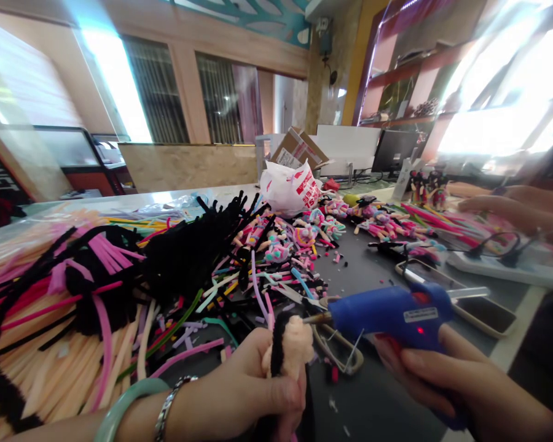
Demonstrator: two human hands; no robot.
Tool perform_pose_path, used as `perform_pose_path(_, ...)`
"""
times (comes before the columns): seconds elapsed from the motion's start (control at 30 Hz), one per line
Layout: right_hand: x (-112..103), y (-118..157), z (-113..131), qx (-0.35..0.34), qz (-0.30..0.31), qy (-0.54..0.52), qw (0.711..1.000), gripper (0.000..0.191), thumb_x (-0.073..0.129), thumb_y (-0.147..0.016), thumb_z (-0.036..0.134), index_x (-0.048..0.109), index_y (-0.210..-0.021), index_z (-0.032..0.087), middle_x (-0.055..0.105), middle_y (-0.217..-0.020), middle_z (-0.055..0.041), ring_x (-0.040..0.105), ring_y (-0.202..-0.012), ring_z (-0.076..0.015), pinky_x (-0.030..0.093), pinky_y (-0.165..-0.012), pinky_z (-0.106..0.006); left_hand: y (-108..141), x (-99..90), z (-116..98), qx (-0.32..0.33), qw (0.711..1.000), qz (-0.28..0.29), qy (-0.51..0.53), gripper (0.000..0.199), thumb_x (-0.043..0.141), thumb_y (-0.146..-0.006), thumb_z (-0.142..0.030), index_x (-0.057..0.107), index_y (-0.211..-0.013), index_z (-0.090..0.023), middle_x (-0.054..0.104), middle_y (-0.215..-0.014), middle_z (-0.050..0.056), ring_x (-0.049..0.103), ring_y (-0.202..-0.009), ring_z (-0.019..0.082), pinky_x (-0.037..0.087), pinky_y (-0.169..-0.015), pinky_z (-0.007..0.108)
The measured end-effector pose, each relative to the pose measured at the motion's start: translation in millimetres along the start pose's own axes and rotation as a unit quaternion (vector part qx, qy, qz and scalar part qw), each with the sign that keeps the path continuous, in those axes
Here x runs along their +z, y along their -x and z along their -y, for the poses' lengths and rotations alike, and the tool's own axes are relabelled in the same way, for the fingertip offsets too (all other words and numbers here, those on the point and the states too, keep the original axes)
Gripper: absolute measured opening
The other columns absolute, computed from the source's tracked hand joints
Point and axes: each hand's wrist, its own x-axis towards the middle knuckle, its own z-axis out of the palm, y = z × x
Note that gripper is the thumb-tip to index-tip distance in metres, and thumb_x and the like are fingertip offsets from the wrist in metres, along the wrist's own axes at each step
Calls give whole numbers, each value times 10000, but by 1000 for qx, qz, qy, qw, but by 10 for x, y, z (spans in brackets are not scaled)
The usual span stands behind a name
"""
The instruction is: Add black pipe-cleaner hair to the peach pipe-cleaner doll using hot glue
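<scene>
My left hand [253, 387], with a green bangle and a metal bracelet on its wrist, is closed around a small fuzzy pipe-cleaner doll [298, 344]. The doll has a cream part and a black strip beside it; its lower end is hidden by my fingers. My right hand [435, 374] grips a blue hot glue gun [387, 312] by its handle. A small red light glows on the gun and a clear glue stick [469, 293] sticks out of its back. The nozzle [320, 318] points left, at the doll's upper part; whether it touches cannot be made out.
Bundles of cream pipe cleaners [59, 374] and black pipe cleaners [188, 252] cover the left side. Cut scraps and several finished dolls [382, 224] lie beyond, near a white plastic bag [288, 190]. At right are a power strip [511, 267], a phone-sized tray [483, 310] and another person's blurred hand [516, 209].
</scene>
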Motion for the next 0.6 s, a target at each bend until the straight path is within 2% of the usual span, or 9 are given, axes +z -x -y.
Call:
perform_pose_path(0.1, -34, -13, -30, -4, -2, 4, 1000, 390, 667, -688, 563, 603, -737, 182, 367, -430, 71, 277, -446, -73, 205, -508, -251, -9, -17, 13, 3, 1000, -4, 17, 483, 676, -724, -539, 499, -533, -133, 476, -441, -17, 426, -381, 58, 351, -424, 188)
perform_pose_path(0.27, -14, -23, -31, 7, 18, -29, 999, 422, 754, -569, 538, 619, -732, 173, 415, -410, 74, 265, -385, -54, 198, -466, -229, -31, -31, 27, 19, 999, 22, 27, 426, 666, -766, -473, 528, -570, -121, 478, -421, -18, 435, -375, 60, 338, -421, 184)
perform_pose_path(0.37, 17, -17, 9, 23, -2, -47, 999, 395, 778, -549, 476, 624, -734, 163, 449, -412, 67, 277, -385, -49, 196, -468, -219, -29, -25, 38, 23, 999, -1, 40, 388, 677, -760, -465, 555, -637, -118, 477, -418, -20, 436, -389, 67, 324, -421, 183)
perform_pose_path(0.47, 7, -21, 42, 23, 4, -30, 999, 380, 765, -569, 458, 630, -754, 154, 473, -425, 58, 285, -389, -47, 194, -474, -219, -20, -19, 47, 24, 998, -14, 55, 384, 697, -741, -468, 559, -656, -121, 480, -421, -19, 440, -400, 70, 327, -426, 181)
perform_pose_path(0.6, -46, -41, 53, 26, 5, -2, 1000, 395, 747, -580, 475, 623, -763, 148, 444, -418, 61, 288, -401, -53, 196, -487, -222, -19, -31, 46, 15, 999, -1, 42, 413, 680, -745, -499, 545, -628, -126, 475, -421, -19, 432, -384, 67, 326, -421, 189)
